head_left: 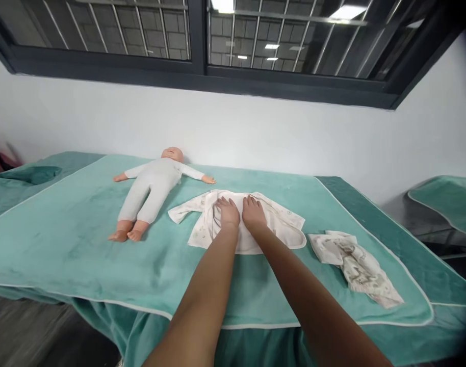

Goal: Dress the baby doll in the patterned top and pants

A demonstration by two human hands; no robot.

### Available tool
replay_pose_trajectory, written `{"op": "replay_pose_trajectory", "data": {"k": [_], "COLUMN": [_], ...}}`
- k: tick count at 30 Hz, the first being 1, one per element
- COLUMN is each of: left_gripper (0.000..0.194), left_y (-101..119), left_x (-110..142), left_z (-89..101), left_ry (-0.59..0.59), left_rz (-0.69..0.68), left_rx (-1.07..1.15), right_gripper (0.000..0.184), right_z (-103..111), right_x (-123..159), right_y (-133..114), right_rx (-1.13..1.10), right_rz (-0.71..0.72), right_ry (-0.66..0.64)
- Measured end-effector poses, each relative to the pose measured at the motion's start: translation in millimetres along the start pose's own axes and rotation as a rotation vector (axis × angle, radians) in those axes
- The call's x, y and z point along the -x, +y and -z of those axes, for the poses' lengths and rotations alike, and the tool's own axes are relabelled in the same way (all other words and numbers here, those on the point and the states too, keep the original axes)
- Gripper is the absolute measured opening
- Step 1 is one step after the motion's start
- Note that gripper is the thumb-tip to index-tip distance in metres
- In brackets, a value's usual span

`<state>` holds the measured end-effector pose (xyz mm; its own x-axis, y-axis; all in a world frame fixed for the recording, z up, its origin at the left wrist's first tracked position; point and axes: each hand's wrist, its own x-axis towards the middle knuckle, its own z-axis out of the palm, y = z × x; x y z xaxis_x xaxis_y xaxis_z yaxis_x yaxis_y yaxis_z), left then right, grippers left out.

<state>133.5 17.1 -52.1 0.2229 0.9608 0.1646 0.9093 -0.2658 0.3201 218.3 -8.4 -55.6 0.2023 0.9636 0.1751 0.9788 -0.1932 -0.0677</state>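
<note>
A small white baby jacket [282,229] with a faint print lies spread open on the green cover, its sleeves out to both sides. My left hand [229,211] rests flat on the inside of the jacket, left of its middle, fingers pointing away from me. Beside it, a short gap to the right, my right hand [253,213] lies flat on the same cloth. Neither hand grips anything. Up and to the left, a baby doll [156,178] in a white suit lies on its back, arms spread, apart from the jacket.
A crumpled printed baby garment [359,262] lies to the right. The light green cover [83,265] with white edging lies over a darker green cloth [374,219]. Behind stands a white wall [256,132] below a dark-framed window [202,76]. Another green-covered surface [450,201] is at far right.
</note>
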Motion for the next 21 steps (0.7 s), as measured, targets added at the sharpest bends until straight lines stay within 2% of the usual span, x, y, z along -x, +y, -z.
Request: {"op": "replay_pose_trajectory", "data": {"k": [6,10,15,18,21], "left_gripper": [0.058,0.062,0.065,0.066,0.066], "left_y": [-0.4,-3.8,-3.9,-5.6,-9.0], "left_x": [12.9,27.6,43.7,48.8,51.7], "left_z": [-15.6,-22.4,-26.3,-27.5,-30.1], "left_ry": [0.165,0.334,0.557,0.665,0.747], "left_rz": [0.095,0.151,0.167,0.141,0.098], "left_rx": [0.189,0.359,0.565,0.671,0.751], "right_gripper": [0.066,0.065,0.058,0.057,0.057], "right_z": [0.9,8.5,17.4,11.9,5.0], "right_x": [31.4,56.9,118.0,160.5,188.6], "right_y": [3.1,-3.9,-9.7,-14.1,-6.5], "right_rx": [-0.020,-0.038,-0.076,-0.133,-0.298], "right_rz": [-0.111,-0.094,-0.047,-0.076,-0.002], "right_ry": [-0.021,-0.043,-0.020,0.064,0.113]}}
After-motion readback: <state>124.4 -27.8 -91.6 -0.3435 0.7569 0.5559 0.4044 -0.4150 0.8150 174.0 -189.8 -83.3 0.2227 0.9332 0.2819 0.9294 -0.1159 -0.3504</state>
